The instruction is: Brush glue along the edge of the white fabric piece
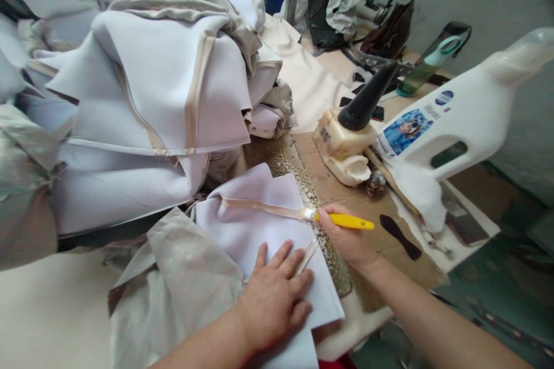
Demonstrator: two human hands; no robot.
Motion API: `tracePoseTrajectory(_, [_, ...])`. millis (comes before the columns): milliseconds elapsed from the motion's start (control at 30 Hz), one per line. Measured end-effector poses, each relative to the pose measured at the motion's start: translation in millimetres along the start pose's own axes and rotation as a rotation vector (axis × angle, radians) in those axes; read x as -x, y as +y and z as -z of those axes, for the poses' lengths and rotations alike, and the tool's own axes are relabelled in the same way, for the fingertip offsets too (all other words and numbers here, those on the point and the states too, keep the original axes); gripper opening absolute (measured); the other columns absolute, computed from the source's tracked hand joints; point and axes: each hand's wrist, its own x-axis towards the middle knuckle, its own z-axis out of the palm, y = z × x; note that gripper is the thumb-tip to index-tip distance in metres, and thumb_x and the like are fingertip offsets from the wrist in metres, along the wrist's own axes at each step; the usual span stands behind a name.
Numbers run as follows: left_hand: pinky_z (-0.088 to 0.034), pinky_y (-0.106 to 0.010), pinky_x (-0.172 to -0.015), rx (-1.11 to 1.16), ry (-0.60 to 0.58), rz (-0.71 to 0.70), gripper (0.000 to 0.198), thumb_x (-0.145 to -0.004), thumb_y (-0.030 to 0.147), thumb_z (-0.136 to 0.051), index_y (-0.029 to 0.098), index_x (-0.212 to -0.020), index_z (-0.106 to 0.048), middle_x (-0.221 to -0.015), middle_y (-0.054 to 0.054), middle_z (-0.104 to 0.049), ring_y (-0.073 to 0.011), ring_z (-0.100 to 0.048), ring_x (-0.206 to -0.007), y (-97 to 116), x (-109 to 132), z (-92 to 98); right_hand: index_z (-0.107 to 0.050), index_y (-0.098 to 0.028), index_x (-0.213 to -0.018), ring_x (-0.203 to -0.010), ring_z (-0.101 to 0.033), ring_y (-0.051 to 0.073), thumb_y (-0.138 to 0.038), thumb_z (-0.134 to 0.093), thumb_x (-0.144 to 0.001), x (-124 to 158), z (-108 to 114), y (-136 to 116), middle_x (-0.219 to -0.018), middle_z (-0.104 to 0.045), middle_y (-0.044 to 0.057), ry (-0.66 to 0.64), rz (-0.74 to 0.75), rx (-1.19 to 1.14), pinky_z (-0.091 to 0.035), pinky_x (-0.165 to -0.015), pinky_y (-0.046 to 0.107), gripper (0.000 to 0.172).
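Your right hand (346, 236) pinches the yellow brush (344, 220), gluing the beige strip (259, 207); your left hand (272, 294) lies spread on the white panel (255, 230). Next, brush steadily along that strip.

Left hand (277, 294) lies flat, fingers spread, on a folded white fabric piece with beige trim strip (255, 225); right hand (346, 236) grips a yellow-handled brush (344, 220), its tip touching the strip's end. Behind: tall pile of white trimmed fabric pieces (142, 104), a cream glue bottle with black cone nozzle (346, 144) and a tilted white handled jug (445, 121), all on a glue-stained brown worktable (329, 184).
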Motion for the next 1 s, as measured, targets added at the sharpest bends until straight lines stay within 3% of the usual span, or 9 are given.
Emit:
tracePoseTrajectory(133, [-0.029,-0.059,-0.102,0.003,-0.017,-0.044,0.05,-0.088,0.051,-0.045,0.032,-0.133,-0.039,-0.143,-0.003,-0.035,-0.0286,-0.025,-0.133,-7.7,1.9,24.1,-0.056,-0.018,-0.069,-0.065,-0.054,0.014,-0.038,-0.047,-0.088,-7.4,-3.0,1.6,-0.065,-0.057,0.0,0.017,0.019,0.051,-0.04,-0.065,0.027,0.028])
tracePoseTrajectory(233, [-0.03,-0.051,-0.104,-0.154,0.091,-0.004,0.043,-0.091,0.044,-0.04,0.027,-0.13,-0.044,-0.143,-0.004,-0.035,-0.0253,-0.024,-0.134,-23.6,-4.0,57.4,-0.056,-0.019,-0.067,-0.063,-0.054,0.015,-0.038,-0.046,-0.087,-16.4,-6.1,3.3,-0.064,-0.057,0.0,0.017,0.027,0.044,-0.04,-0.063,0.027,0.029])
tracePoseTrajectory(367, [-0.029,-0.052,-0.103,-0.407,0.302,0.233,0.043,-0.089,0.042,-0.045,0.021,-0.127,-0.047,-0.142,-0.008,-0.037,-0.029,-0.027,-0.132,-54.1,-25.3,108.6,-0.055,-0.019,-0.065,-0.064,-0.054,0.015,-0.04,-0.047,-0.084,-43.7,-15.0,-1.9,-0.063,-0.057,0.0,0.054,-0.008,0.006,-0.04,-0.064,0.027,0.029])
tracePoseTrajectory(467, [-0.042,-0.047,-0.091,-0.397,0.251,0.427,0.051,-0.086,0.044,-0.048,0.018,-0.129,-0.043,-0.127,-0.014,-0.052,-0.0317,-0.048,-0.115,-76.0,-44.9,135.8,-0.053,-0.019,-0.06,-0.061,-0.054,0.015,-0.039,-0.048,-0.08,-72.6,-26.7,-9.7,-0.059,-0.057,0.001,0.079,-0.052,-0.043,-0.041,-0.063,0.027,0.029])
tracePoseTrajectory(600, [-0.046,-0.042,-0.081,-0.151,-0.023,0.545,0.056,-0.08,0.055,-0.051,0.015,-0.119,-0.052,-0.11,-0.016,-0.061,-0.0334,-0.058,-0.099,-101.6,-65.0,148.4,-0.054,-0.019,-0.056,-0.057,-0.054,0.015,-0.036,-0.049,-0.076,-107.6,-44.2,-14.0,-0.055,-0.057,0.001,0.121,-0.081,-0.068,-0.041,-0.06,0.027,0.027])
tracePoseTrajectory(767, [-0.048,-0.026,-0.077,0.04,-0.113,0.563,0.057,-0.072,0.046,-0.062,0.015,-0.119,-0.054,-0.111,-0.009,-0.063,-0.0232,-0.061,-0.093,-118.1,-72.3,150.4,-0.056,-0.018,-0.058,-0.055,-0.056,0.015,-0.034,-0.05,-0.077,-119.4,-38.9,-15.9,-0.054,-0.059,0.002,0.195,-0.11,-0.128,-0.044,-0.058,0.026,0.025])
tracePoseTrajectory(867, [-0.048,-0.024,-0.071,0.032,-0.089,0.579,0.05,-0.068,0.032,-0.064,0.012,-0.113,-0.057,-0.104,-0.009,-0.065,-0.022,-0.063,-0.087,-107.9,-66.8,153.9,-0.057,-0.017,-0.063,-0.06,-0.059,0.016,-0.038,-0.05,-0.079,-106.9,-12.8,-18.9,-0.06,-0.062,0.003,0.282,-0.094,-0.192,-0.047,-0.063,0.028,0.027])
tracePoseTrajectory(1000, [-0.046,-0.023,-0.066,-0.016,0.0,0.565,0.036,-0.068,0.028,-0.062,0.016,-0.101,-0.06,-0.095,-0.005,-0.066,-0.0208,-0.062,-0.085,-73.1,-45.0,163.9,-0.057,-0.017,-0.068,-0.059,-0.058,0.016,-0.044,-0.055,-0.078,-74.3,28.2,-14.6,-0.06,-0.06,0.003,0.362,-0.055,-0.256,-0.047,-0.061,0.029,0.029])
